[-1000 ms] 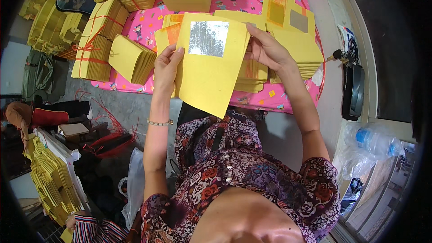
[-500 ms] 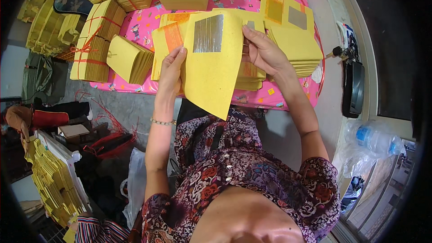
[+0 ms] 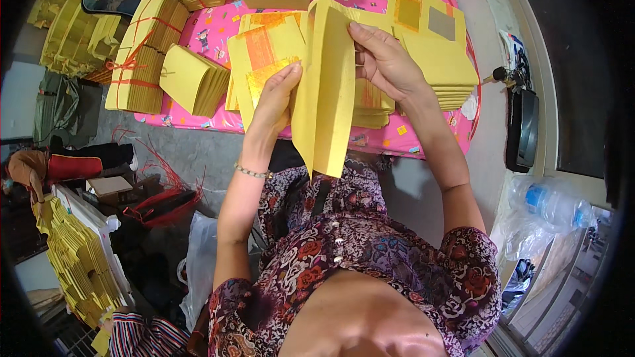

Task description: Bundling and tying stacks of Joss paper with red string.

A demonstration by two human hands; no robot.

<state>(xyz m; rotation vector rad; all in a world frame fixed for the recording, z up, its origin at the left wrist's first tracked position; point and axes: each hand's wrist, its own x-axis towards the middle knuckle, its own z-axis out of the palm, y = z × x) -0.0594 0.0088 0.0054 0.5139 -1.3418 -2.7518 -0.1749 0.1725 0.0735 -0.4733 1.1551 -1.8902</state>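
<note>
Over the near edge of the pink table [image 3: 405, 148], a creased yellow paper [image 3: 336, 92] hangs between both hands, its long axis running away from the body; the left hand [image 3: 275, 98] pinches its left edge, the right hand [image 3: 388, 61] its right, farther up.

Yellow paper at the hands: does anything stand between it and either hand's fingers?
Nothing visible does: the left hand meets the yellow paper directly at its left side, the right hand at its right edge. Contact behind the paper is hidden.
</note>
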